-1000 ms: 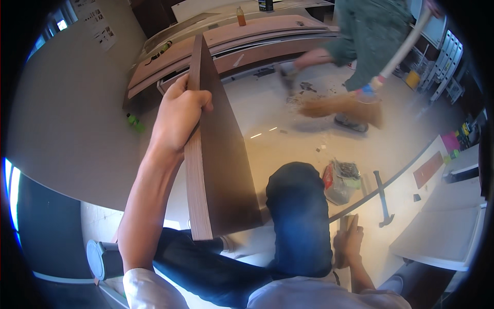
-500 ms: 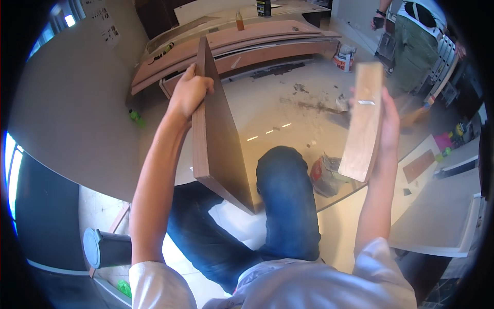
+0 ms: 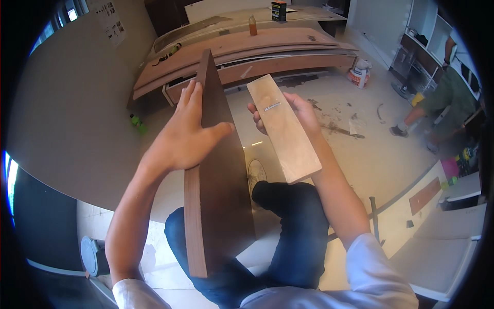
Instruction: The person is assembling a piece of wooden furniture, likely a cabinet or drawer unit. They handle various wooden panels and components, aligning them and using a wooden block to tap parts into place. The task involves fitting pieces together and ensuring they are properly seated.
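Observation:
My right hand (image 3: 306, 116) holds a pale wooden hand plane (image 3: 285, 136), fingers wrapped round its body. The plane's sole faces up toward me, with the metal blade edge showing in a narrow slot. A thick brown wooden board (image 3: 221, 195) stands on its side between my legs, one narrow edge upward. On that edge lies my left hand (image 3: 185, 131), open, its fingers stretched along the board and the thumb spread across the dark face. The plane is to the right of the board, apart from it.
Long wooden panels (image 3: 242, 59) lie stacked at the back, bearing a bottle (image 3: 252, 26) and a dark can (image 3: 278, 10). A white sack (image 3: 359, 74) stands beside them. Another person (image 3: 447, 98) is at the right. A hammer (image 3: 374, 219) lies right of my knee.
The plane has swung left toward the board, its top tilting left. My left hand has loosened its curled grip and slid nearer along the edge. The board's near end has come closer.

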A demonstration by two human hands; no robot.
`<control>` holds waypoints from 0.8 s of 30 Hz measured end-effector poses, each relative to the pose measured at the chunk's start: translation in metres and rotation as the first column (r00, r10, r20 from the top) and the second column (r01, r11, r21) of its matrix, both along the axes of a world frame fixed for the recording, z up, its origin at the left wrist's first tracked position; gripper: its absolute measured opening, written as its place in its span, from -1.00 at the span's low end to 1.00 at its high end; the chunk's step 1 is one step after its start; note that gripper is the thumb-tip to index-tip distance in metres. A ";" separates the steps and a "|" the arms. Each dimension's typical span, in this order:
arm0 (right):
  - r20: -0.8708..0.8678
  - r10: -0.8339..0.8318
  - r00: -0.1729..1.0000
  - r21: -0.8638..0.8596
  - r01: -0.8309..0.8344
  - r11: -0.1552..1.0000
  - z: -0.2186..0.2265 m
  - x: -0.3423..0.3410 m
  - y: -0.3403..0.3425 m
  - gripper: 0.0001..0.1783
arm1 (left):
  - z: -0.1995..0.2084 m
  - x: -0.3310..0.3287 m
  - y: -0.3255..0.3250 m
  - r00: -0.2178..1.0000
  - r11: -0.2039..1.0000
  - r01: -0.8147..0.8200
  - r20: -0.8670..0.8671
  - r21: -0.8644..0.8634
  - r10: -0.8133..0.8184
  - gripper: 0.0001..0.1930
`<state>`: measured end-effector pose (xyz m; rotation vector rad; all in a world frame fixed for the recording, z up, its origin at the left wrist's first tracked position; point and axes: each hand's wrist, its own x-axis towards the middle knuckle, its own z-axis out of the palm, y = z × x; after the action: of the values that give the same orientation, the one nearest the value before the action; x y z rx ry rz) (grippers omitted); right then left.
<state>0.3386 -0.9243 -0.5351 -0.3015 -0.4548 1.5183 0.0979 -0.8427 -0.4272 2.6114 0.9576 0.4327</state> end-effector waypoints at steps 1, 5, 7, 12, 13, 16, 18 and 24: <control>-0.022 0.013 1.000 0.001 -0.013 1.000 -0.004 0.000 0.005 -0.34 | -0.002 0.006 0.013 1.000 1.000 -0.024 0.005 0.016 0.024 0.05; -0.133 -0.008 0.991 -0.049 0.001 0.999 -0.004 -0.004 0.008 -0.34 | 0.000 0.046 0.069 0.995 0.994 -0.089 -0.040 0.059 0.091 0.11; -0.140 -0.046 0.989 -0.083 0.034 0.996 -0.007 -0.005 0.007 -0.34 | 0.003 0.070 0.092 0.995 0.994 -0.076 -0.053 0.076 0.080 0.13; -0.033 -0.105 0.994 -0.157 0.099 0.983 -0.031 -0.011 0.013 -0.35 | -0.002 0.144 0.165 0.993 0.976 -0.080 -0.065 0.202 0.095 0.00; -0.021 -0.109 0.994 -0.150 0.104 0.983 -0.030 -0.017 0.018 -0.36 | 0.003 0.150 0.173 0.994 0.985 -0.039 -0.094 0.168 0.056 -0.07; -0.092 -0.173 0.981 -0.168 0.156 0.973 -0.026 -0.031 0.029 -0.38 | 0.014 0.170 0.193 0.986 0.988 0.037 -0.165 0.149 -0.012 -0.24; -0.207 -0.161 0.965 -0.158 0.129 0.979 -0.029 -0.032 0.030 -0.38 | 0.010 0.191 0.198 0.981 0.971 0.030 -0.195 0.239 0.018 -0.32; -0.335 -0.171 0.927 -0.063 0.159 0.985 -0.027 -0.038 0.009 -0.36 | 0.009 0.217 0.209 0.987 0.964 -0.068 -0.124 0.256 0.102 -0.44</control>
<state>0.3004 -0.9156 -0.5625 -0.0969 -0.1249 1.3786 0.3145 -0.6336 -0.4186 2.8664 1.1297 0.4265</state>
